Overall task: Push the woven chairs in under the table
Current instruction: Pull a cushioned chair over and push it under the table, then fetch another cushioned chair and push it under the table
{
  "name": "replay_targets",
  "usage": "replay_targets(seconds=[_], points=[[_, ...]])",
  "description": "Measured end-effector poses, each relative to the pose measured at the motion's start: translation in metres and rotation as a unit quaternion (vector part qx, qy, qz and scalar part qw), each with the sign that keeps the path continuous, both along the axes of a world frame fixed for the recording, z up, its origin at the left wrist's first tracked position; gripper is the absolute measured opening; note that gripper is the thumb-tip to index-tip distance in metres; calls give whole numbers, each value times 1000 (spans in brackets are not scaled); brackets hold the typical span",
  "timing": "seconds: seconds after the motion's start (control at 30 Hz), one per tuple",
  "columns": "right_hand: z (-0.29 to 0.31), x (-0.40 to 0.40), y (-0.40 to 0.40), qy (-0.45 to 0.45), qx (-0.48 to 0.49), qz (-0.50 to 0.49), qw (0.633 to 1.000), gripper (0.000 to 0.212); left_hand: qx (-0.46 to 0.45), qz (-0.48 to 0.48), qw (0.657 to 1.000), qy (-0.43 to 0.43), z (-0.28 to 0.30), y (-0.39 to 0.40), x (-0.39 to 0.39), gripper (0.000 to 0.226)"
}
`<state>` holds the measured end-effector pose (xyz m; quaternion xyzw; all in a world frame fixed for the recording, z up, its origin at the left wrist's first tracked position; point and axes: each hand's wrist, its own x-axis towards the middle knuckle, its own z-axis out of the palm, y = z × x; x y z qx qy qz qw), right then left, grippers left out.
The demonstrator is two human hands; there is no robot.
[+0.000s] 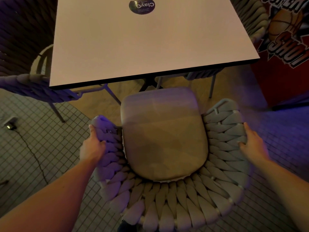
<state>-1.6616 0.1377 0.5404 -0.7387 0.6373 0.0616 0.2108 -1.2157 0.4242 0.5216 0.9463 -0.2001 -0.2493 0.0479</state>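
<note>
A grey woven chair [175,198] with a beige seat cushion [163,136] stands right in front of me, facing the white square table [133,47]. The cushion's front edge sits just short of the table's near edge. My left hand [92,146] grips the chair's left woven arm. My right hand [250,144] holds the right woven arm, thumb on the inner side. A second woven chair [33,86] stands at the table's left side, partly under it. A third woven chair [250,17] shows at the far right behind the table.
A red arcade cabinet [284,52] with basketball artwork stands close on the right. A black cable and a small plug [10,125] lie on the tiled floor at left. A round sticker [141,5] lies on the tabletop. The table's dark pedestal base [148,82] is ahead of the cushion.
</note>
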Motion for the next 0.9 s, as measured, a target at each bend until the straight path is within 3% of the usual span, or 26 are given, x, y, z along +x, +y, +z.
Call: replay_targets(seconds=[0.23,0.37,0.5,0.67,0.9], points=[[4,4,-1,8,17,-5,1000,80,-6,-4,1000,1,1,1,-1,85],[12,38,16,-28,-48,-31,998,73,-7,16,1000,24,12,4,5,83],[23,119,60,-163,-6,-67,984,58,-69,54,995,40,36,16,29,78],[31,238,122,-161,94,18,982,57,-140,113,976,123,49,62,75,72],[59,436,199,-191,134,162,959,51,-178,144,957,176,67,136,192,65]])
